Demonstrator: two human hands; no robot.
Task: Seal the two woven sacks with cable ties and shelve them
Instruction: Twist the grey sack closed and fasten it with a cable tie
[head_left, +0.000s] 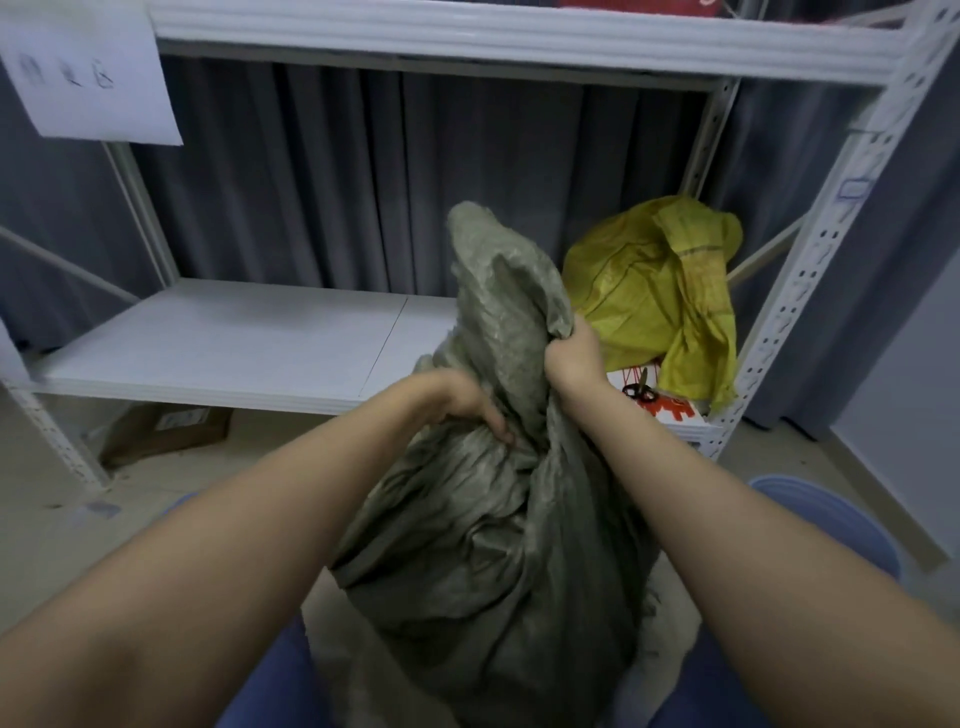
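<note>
Though the grey sack (488, 545) is cut off at six o'clock, the left hand (467, 404) grips its gathered neck, the right hand (571, 358) clamps its top; the yellow sack (649, 291) lies shelved at two o'clock.

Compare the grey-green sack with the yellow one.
The grey-green sack stands in front of the person; the yellow sack slumps on the lower shelf. The left hand and right hand grip the grey-green sack's gathered neck; the yellow sack is untouched. Both are crumpled woven fabric, no tie visible.
</note>
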